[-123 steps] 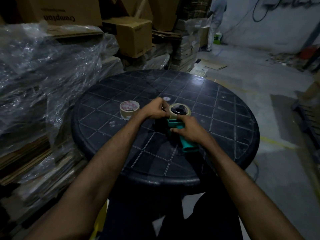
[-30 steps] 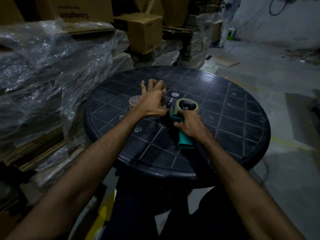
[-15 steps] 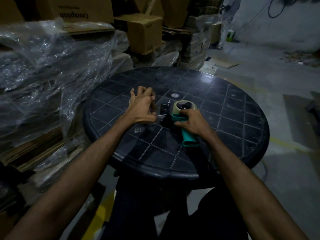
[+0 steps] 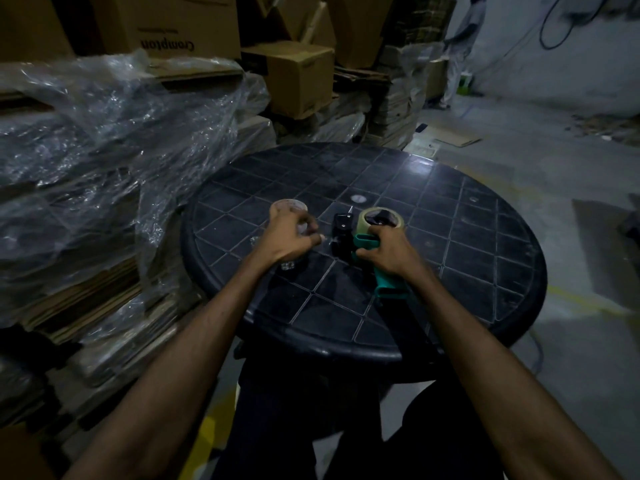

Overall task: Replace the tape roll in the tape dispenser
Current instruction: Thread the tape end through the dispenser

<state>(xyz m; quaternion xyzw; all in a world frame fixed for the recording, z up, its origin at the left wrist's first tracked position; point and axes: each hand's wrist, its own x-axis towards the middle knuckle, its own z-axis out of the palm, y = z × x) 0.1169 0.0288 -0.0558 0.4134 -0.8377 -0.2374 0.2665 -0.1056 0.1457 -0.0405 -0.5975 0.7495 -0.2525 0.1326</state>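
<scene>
Two rolls are here: one sits on the tape dispenser (image 4: pixel 375 251) at frame centre, gripped by my right hand (image 4: pixel 388 249); my left hand (image 4: pixel 287 237) curls over the other roll (image 4: pixel 288 205). Next, I judge, threading the tape needs care.

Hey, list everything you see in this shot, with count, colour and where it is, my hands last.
tape dispenser: one, teal handle, on the table under the right hand
tape roll: one, beige, mounted on the dispenser
second tape roll: one, pale, on the table behind the left hand
table: one, round, dark, grid top
cardboard boxes: several, brown, stacked behind
plastic wrap: clear, over stacks at left
left hand: one, fingers curled, grip unclear
right hand: one, grips the dispenser
</scene>
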